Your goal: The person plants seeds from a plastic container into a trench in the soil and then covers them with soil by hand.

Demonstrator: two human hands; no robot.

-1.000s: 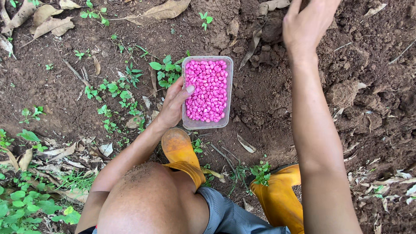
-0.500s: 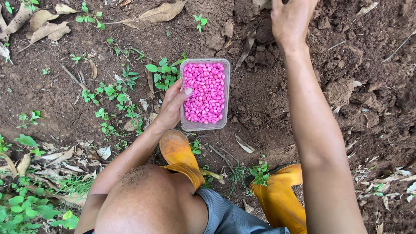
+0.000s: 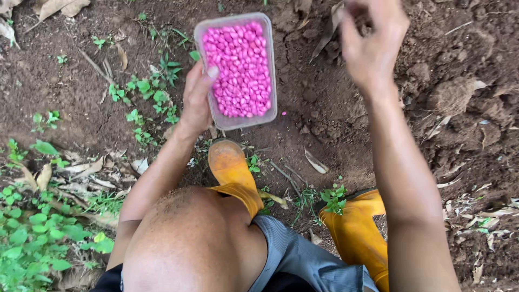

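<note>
Two hands are busy over the bare soil. The left hand [image 3: 197, 100] grips the side of a clear rectangular tub [image 3: 238, 121] heaped with bright pink seeds [image 3: 240, 67], holding it just above the ground near the yellow boots [image 3: 232, 170]. The right hand [image 3: 373, 46] hangs over the dug earth, blurred, fingers curled; I cannot tell whether it holds seed. It looks like sowing, calling for another pinch from the tub. No label shows.

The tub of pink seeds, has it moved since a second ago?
Cannot tell. The tub sits higher in frame, but so do the boot and weeds; the camera shifted.
</note>
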